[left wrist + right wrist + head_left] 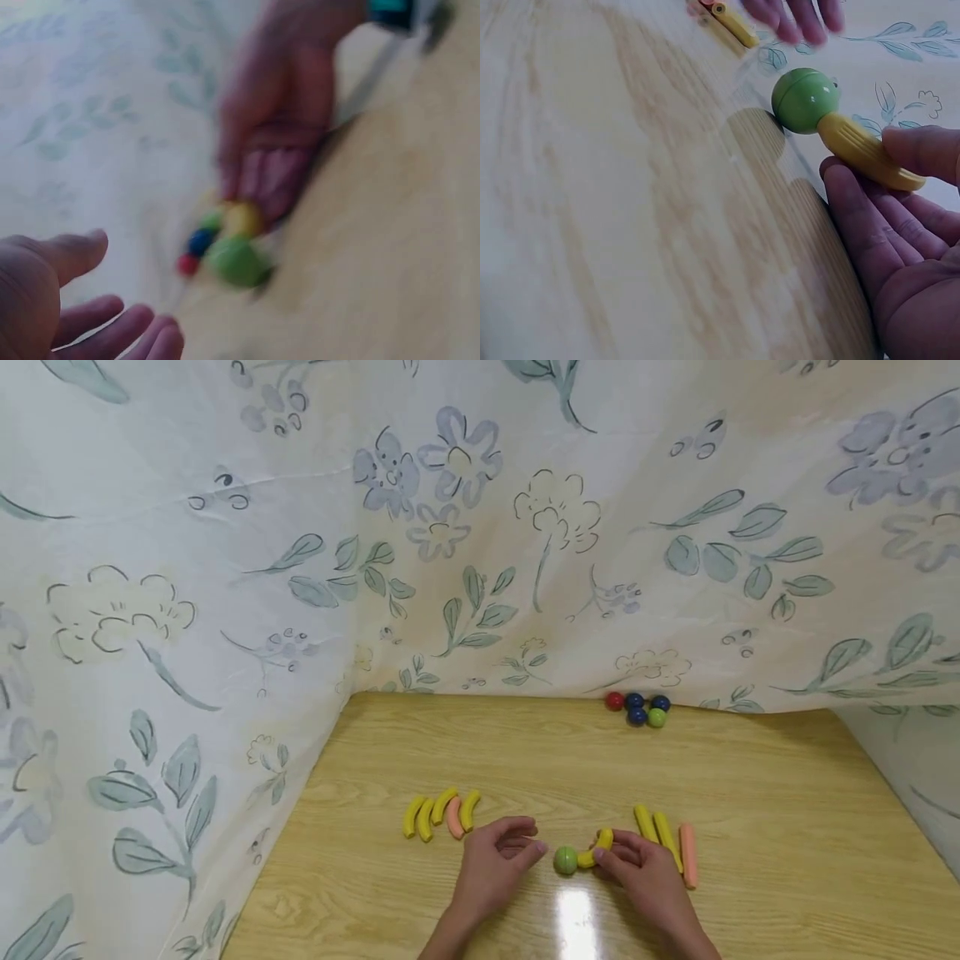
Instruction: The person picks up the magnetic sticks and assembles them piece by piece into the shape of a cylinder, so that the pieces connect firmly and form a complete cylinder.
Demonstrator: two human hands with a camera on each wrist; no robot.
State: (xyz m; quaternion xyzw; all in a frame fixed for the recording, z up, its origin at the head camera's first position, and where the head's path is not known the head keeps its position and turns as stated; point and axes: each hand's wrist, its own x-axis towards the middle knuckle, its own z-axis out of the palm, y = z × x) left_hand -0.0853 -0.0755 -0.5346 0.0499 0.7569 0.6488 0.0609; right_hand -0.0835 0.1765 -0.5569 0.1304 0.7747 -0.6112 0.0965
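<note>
A curved yellow banana-shaped piece (870, 154) is pinched between the thumb and fingers of my right hand (643, 870). One end of it meets a green ball (805, 100) with a groove round it, which sits on the table in front of me. My left hand (497, 864) is on the other side of the ball, apart from it, with fingers loosely bent and nothing between them. In the left wrist view the thumb and fingers of that hand (90, 300) are spread, and the green ball and yellow piece look blurred.
Several yellow curved pieces (413, 817) and an orange one (454, 817) lie to the left. Straight yellow sticks (667, 842) and an orange stick (688, 856) lie beside my right hand. At the back are red (615, 701), dark blue (637, 717) and green (657, 717) balls, near a floral curtain (480, 610).
</note>
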